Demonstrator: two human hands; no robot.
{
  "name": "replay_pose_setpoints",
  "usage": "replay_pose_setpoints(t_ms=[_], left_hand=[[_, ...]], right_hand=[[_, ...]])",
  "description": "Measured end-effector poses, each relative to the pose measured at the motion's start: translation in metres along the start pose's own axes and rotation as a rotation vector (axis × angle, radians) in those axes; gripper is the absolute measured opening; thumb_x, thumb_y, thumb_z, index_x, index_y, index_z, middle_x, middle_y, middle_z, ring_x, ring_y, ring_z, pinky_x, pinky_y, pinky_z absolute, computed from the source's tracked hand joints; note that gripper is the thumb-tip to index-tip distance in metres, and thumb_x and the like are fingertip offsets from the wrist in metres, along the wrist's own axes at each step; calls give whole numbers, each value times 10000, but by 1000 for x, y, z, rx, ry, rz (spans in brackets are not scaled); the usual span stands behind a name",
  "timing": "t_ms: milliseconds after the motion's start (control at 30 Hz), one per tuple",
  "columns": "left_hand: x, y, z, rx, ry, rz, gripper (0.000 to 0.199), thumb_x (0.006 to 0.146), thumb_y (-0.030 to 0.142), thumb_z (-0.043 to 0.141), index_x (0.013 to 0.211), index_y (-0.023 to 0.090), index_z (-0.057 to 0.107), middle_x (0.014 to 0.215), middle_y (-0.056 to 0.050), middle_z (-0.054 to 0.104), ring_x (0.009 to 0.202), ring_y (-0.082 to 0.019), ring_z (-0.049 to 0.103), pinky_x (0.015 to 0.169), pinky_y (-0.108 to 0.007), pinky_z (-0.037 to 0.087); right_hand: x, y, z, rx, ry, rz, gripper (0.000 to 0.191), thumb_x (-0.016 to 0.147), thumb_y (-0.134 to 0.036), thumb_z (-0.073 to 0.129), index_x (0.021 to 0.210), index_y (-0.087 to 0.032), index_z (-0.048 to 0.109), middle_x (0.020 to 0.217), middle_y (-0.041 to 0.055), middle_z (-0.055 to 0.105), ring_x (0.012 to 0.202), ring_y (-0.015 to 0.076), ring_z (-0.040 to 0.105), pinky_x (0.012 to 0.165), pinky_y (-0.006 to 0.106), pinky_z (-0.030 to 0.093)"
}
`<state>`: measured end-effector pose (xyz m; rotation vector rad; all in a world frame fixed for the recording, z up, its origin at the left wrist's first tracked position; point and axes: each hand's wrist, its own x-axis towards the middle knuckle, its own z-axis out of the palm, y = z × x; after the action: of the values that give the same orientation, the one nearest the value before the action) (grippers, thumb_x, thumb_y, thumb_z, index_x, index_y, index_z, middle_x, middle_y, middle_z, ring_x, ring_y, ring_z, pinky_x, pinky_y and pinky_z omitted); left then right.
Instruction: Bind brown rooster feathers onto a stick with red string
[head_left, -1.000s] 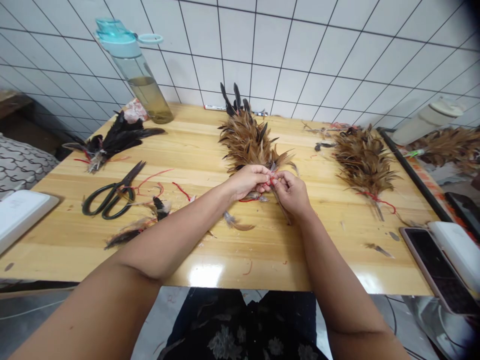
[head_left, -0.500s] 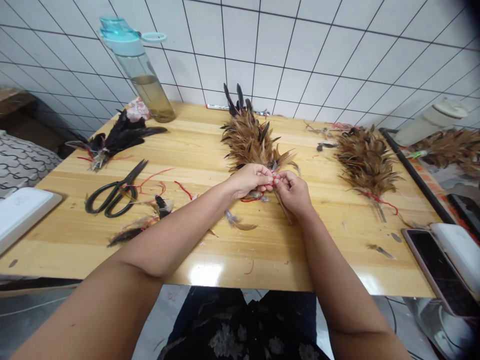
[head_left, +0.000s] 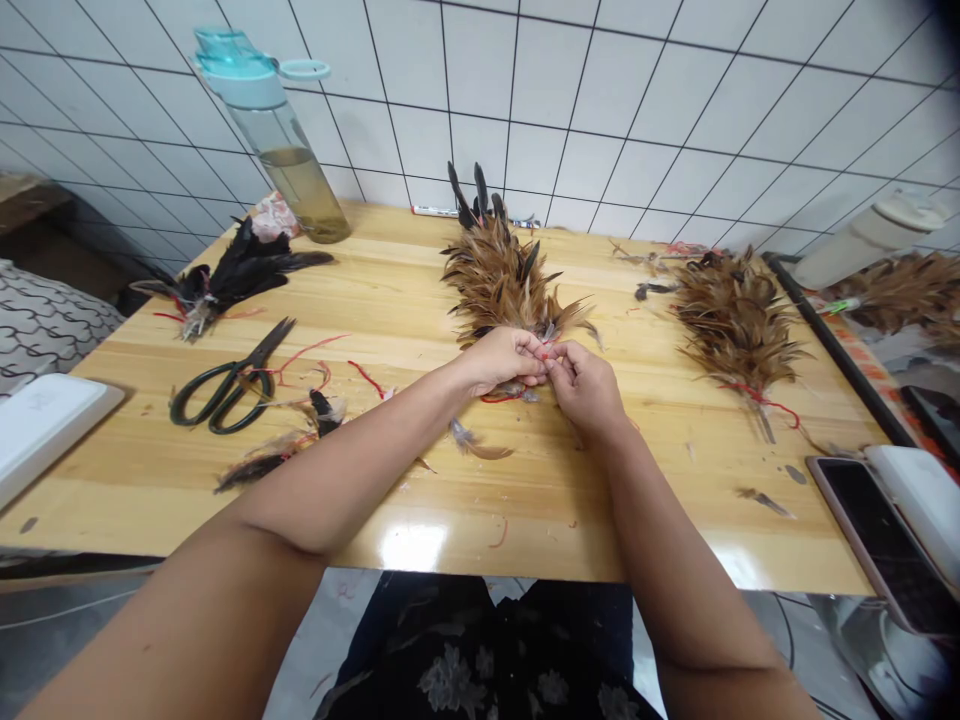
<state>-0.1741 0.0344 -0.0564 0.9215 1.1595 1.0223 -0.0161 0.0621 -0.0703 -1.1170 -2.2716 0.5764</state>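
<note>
Since the left hand (head_left: 504, 360) and right hand (head_left: 589, 388) pinch red thread (head_left: 550, 352) between their fingers (head_left: 531, 362), a slack grip could loosen the feather bundle (head_left: 499, 280).

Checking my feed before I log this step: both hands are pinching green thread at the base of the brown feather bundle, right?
Not quite: the head view shows the left hand and right hand pinching red thread, not green, at the base of the brown feather bundle.

Left hand (head_left: 504, 360), right hand (head_left: 589, 392), curled inward, fingertips meeting
</note>
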Motion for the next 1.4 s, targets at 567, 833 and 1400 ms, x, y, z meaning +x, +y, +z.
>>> replay_pose_setpoints(t_ms=[567, 833, 1400], left_hand=[[6, -14, -1, -191, 27, 37, 130, 744, 51, 689, 747, 87, 564, 650, -21, 651, 587, -72, 652, 634, -181, 543], [4, -11, 3, -161, 54, 62, 133, 742, 67, 688, 749, 97, 558, 660, -13, 652, 603, -74, 652, 645, -197, 552], [8, -15, 6, -57, 155, 167, 91, 780, 53, 575, 771, 120, 515, 584, 19, 611, 553, -77, 644, 575, -173, 521]], right_hand=[[1, 6, 1, -81, 2, 75, 226, 833, -308, 560, 978, -207, 701, 699, 19, 646, 616, 157, 531, 601, 266, 369], [-2, 1, 2, -303, 6, 37, 250, 894, -301, 488, 1047, -230, 673, 1003, 68, 710, 860, 213, 616, 676, 292, 398], [-4, 0, -8, -570, -16, 1, 280, 920, -357, 448, 853, -224, 685, 828, 70, 650, 674, 166, 540, 521, 299, 197]])
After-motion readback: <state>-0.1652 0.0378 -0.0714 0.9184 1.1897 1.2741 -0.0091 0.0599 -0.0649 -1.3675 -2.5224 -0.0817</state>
